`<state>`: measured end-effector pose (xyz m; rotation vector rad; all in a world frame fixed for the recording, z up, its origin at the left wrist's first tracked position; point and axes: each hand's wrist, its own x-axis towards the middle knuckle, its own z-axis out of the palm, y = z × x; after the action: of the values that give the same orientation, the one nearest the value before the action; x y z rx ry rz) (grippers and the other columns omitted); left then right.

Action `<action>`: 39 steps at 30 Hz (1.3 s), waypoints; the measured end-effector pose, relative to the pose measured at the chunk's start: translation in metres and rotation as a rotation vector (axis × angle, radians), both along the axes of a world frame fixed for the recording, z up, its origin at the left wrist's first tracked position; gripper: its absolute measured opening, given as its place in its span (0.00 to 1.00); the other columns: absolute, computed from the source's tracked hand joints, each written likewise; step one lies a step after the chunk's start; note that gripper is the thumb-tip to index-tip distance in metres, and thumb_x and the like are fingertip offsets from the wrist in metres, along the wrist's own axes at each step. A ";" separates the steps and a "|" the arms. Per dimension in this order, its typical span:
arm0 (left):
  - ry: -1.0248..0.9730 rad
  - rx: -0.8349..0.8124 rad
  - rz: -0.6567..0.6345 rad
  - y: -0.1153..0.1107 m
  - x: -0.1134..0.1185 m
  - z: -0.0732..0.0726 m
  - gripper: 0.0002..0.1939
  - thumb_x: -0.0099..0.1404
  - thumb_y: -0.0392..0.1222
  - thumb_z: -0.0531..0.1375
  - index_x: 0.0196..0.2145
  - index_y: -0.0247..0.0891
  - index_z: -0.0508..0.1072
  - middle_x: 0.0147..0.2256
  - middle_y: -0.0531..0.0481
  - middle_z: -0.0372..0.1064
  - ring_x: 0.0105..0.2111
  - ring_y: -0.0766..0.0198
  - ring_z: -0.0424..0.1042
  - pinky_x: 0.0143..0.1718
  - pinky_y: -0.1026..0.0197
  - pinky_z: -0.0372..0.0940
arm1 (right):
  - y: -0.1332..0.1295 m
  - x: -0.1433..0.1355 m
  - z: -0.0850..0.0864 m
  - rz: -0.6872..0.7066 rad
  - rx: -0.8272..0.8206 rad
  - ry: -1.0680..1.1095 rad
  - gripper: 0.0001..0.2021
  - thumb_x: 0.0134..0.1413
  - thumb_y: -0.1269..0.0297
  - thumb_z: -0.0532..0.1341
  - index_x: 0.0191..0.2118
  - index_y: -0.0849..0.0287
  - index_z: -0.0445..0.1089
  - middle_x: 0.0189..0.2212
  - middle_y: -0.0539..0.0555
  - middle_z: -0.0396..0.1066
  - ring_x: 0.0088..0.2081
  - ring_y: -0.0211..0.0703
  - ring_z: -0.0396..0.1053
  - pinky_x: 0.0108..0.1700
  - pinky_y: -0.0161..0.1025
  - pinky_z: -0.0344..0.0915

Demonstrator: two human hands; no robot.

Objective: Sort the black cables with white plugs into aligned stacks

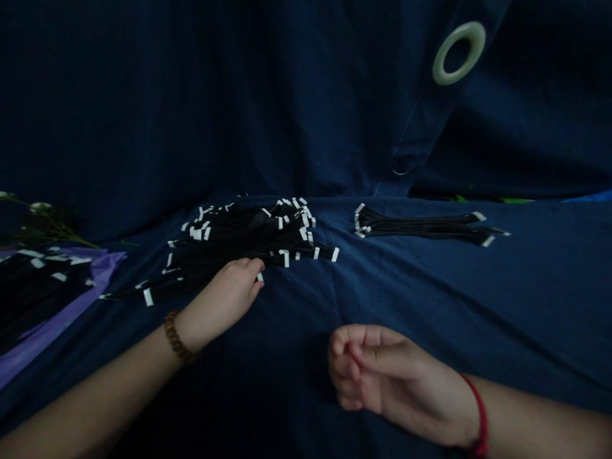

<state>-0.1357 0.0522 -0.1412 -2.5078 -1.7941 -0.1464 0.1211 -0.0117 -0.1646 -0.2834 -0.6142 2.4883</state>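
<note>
A heap of thin black cables with white end connectors (239, 233) lies on the dark blue cloth. At its near edge my left hand (239, 280), wearing a brown bead bracelet, is closed on a black cable; a white end shows just under the fingertips, and most of the cable is hidden. My right hand (382, 376), with a red cord on the wrist, is held above the cloth nearer to me. Its fingers are curled in, thumb against the index finger, and nothing shows in them. Beyond it, a small separate bundle of black cables (415, 225) lies straight.
On the left, a purple bag (108, 264) has more black cables with white ends (43, 280) on it. White flowers with green stems (45, 220) lie behind. A dark blue curtain (287, 95) with a pale ring (436, 57) hangs at the back. Something blue (590, 196) shows far right.
</note>
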 end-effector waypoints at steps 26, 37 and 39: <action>0.164 0.390 -0.098 0.010 0.002 -0.012 0.10 0.66 0.41 0.54 0.40 0.34 0.70 0.40 0.42 0.67 0.41 0.52 0.64 0.42 0.50 0.60 | 0.002 -0.001 0.002 -0.021 0.124 -0.140 0.10 0.50 0.64 0.63 0.37 0.65 0.69 0.25 0.50 0.61 0.25 0.32 0.61 0.31 0.33 0.57; -0.013 0.296 -0.444 -0.049 0.056 -0.008 0.13 0.70 0.37 0.43 0.41 0.35 0.67 0.35 0.46 0.70 0.34 0.59 0.69 0.36 0.55 0.63 | 0.021 0.008 0.007 -0.309 1.315 -0.970 0.12 0.60 0.57 0.55 0.42 0.60 0.66 0.35 0.54 0.69 0.36 0.41 0.66 0.39 0.39 0.61; -0.069 0.187 -0.454 -0.046 0.055 -0.002 0.13 0.70 0.43 0.45 0.41 0.36 0.67 0.36 0.46 0.70 0.35 0.58 0.68 0.37 0.55 0.63 | 0.018 0.006 0.007 -0.293 1.308 -0.997 0.11 0.62 0.59 0.52 0.33 0.60 0.64 0.27 0.51 0.67 0.28 0.38 0.64 0.32 0.36 0.59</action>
<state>-0.0807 0.0059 -0.1433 -2.7470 -1.1344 -0.4021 0.1270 0.0062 -0.1578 -0.9438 -2.1618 1.0967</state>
